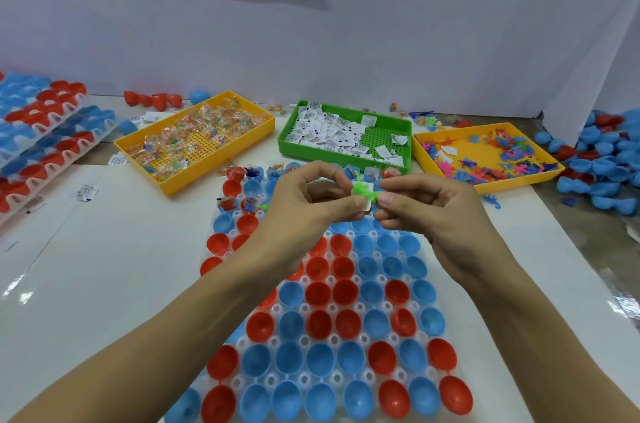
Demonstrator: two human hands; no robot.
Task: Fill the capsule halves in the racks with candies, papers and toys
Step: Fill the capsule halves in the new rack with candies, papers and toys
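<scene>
Empty red and blue capsule halves (pixel 317 322) are sitting nearest in the rack (pixel 334 341). Above it, left hand (pixel 311 202) and right hand (pixel 420 206) are both pinching a green toy (pixel 362 188) with paper (pixel 367 204) between curled fingers (pixel 346 203); it is probably light, bendy, best held mid-body.

Three trays (pixel 346 159) sit side by side behind the rack (pixel 332 339), with stacked racks (pixel 45 145) far left.
</scene>
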